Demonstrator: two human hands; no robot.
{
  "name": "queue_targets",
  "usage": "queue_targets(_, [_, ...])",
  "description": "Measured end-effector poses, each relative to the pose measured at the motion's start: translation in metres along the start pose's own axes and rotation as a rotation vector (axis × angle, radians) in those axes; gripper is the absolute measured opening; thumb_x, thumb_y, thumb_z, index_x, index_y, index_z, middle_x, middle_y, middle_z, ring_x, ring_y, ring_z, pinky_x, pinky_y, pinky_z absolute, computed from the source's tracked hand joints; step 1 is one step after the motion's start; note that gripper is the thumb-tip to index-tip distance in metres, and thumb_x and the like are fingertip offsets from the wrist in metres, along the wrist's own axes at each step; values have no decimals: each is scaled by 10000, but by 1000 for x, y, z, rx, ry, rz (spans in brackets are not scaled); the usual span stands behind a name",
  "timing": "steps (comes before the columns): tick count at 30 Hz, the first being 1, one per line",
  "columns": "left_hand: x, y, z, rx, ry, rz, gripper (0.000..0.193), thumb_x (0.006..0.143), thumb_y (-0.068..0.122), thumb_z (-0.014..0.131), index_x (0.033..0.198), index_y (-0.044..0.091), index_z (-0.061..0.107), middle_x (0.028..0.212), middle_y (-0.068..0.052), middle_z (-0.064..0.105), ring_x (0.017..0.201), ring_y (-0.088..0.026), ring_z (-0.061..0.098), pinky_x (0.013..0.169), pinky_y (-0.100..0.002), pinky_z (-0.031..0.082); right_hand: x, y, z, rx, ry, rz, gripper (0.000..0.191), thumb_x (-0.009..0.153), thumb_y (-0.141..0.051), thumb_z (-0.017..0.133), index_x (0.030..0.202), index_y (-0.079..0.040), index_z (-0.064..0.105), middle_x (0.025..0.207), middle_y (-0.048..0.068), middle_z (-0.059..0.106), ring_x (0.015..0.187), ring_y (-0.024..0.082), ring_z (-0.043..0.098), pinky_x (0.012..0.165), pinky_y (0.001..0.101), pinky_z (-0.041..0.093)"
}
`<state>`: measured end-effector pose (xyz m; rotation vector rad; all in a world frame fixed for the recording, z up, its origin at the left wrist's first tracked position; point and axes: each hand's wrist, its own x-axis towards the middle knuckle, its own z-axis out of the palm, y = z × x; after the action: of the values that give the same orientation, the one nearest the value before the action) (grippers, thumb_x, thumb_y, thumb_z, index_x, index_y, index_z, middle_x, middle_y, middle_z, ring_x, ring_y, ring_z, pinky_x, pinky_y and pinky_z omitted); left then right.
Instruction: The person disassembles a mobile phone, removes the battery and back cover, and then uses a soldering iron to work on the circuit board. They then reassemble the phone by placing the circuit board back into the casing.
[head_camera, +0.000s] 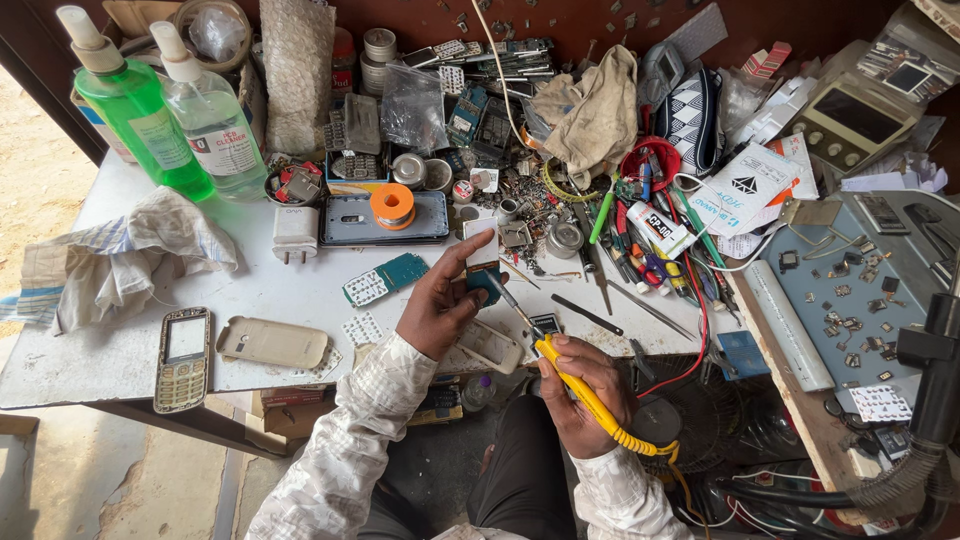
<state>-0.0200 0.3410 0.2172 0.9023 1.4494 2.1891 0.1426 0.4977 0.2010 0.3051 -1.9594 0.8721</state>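
My left hand (440, 300) holds a small phone circuit board (484, 262), teal with a pale patch, upright just above the table's front edge. My right hand (585, 390) grips a yellow-handled soldering iron (560, 365). Its metal tip (503, 292) touches the lower edge of the board. A yellow coiled cord (640, 440) runs from the handle toward my right side. A beige phone casing (490, 345) lies on the table under my left hand.
An old keypad phone (183, 358) and a beige back cover (272, 342) lie front left. Two pump bottles (170, 110) stand back left beside a crumpled cloth (120, 260). Solder reel (392, 206), tools (650, 250) and parts crowd the middle. A grey tray (860, 290) of chips sits right.
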Motion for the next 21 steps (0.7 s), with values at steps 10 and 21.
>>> queue_targets(10, [-1,-3,-2,-6,1,23,864,814,-291,421,1561,143,427,1486,5,491,1098,-53,579,921,-203,496,-1,-1,2,-13,10,-10,305,927,14,740,1159,-20,547,1206,165,658,1148,266,700,946,359,652])
queue_targets(21, [-1,-6,-3,-12,-9,25,883,793,-298,398,1561,138,431,1499,-15,483,1154,-73,583,950,-223,491,-2,-1,2,-24,20,0,297,925,18,745,1143,-23,547,1191,161,667,1137,263,706,940,357,656])
